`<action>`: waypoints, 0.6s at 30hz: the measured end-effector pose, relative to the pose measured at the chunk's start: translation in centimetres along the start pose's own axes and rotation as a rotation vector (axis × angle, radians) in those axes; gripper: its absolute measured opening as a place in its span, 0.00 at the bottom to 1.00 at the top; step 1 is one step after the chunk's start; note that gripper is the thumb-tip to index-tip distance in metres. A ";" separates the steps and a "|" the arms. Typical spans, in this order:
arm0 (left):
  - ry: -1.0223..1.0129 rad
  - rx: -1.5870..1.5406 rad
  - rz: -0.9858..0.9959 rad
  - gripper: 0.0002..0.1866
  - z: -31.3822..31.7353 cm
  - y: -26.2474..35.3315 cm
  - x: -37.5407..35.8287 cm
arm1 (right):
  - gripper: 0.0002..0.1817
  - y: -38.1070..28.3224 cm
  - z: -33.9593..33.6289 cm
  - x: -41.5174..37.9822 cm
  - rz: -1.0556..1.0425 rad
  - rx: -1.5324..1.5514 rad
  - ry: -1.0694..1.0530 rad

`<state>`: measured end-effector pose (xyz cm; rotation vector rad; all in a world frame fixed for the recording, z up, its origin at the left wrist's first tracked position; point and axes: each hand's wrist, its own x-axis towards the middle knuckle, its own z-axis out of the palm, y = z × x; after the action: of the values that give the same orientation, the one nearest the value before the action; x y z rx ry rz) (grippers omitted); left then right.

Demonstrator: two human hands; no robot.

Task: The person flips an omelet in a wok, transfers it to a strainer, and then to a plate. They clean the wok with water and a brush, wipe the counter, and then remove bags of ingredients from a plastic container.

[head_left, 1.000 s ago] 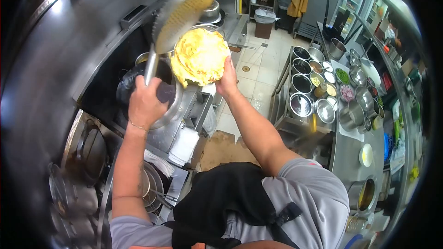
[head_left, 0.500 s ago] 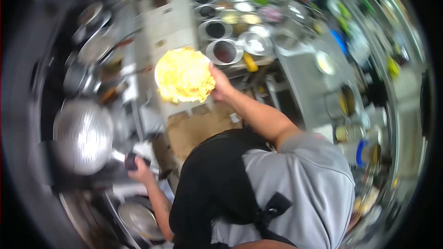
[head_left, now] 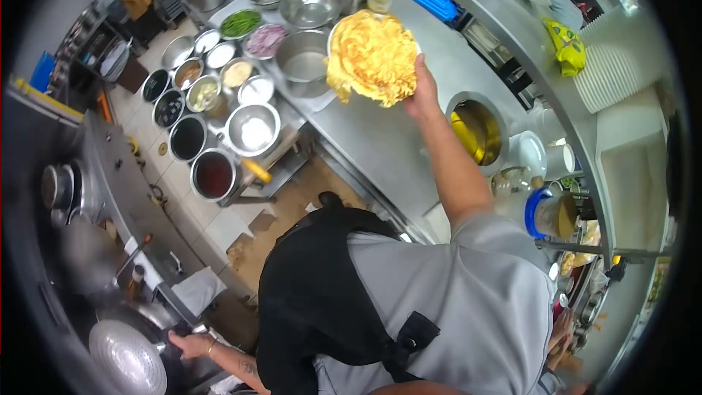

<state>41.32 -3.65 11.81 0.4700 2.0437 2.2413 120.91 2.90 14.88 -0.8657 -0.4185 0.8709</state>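
My right hand (head_left: 423,91) grips the rim of a plate (head_left: 418,48), held over the steel counter. A large yellow-brown fried omelette (head_left: 373,58) covers nearly the whole plate and hangs over its near edge. A deep steel pot (head_left: 479,128) with yellow liquid stands near my right forearm. At lower left, my left hand (head_left: 191,344) is closed round the dark handle of a shiny metal pan (head_left: 128,357) with a dimpled surface, over the stove side. The fingers on that handle are partly hidden.
Several steel containers of sauces and ingredients (head_left: 212,175) stand left of the counter (head_left: 380,150). Beyond are sliced onion (head_left: 267,40) and green vegetables (head_left: 241,23). Stacked white plates (head_left: 621,77) sit on the right shelf. Another person's hands (head_left: 561,335) show at lower right.
My body and view have turned right. The plate with the omelette has moved from above the aisle to above the counter. My left hand still holds the pan, now lower in view.
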 end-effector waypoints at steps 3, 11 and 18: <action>0.069 0.036 -0.103 0.14 2.2 1.3 -1.8 | 0.34 -4.8 -5.6 5.4 -0.139 -0.054 0.093; 0.254 0.187 -0.164 0.14 1.6 1.2 -5.9 | 0.32 -9.3 -19.9 16.8 -0.130 -0.196 0.404; 0.479 0.413 -0.241 0.16 -6.0 -3.0 -4.1 | 0.32 -7.3 -32.0 21.3 -0.102 -0.228 0.536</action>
<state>43.13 -10.10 7.72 -0.3228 2.6327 1.9214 157.53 1.96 1.20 -1.2333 -0.0902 0.4727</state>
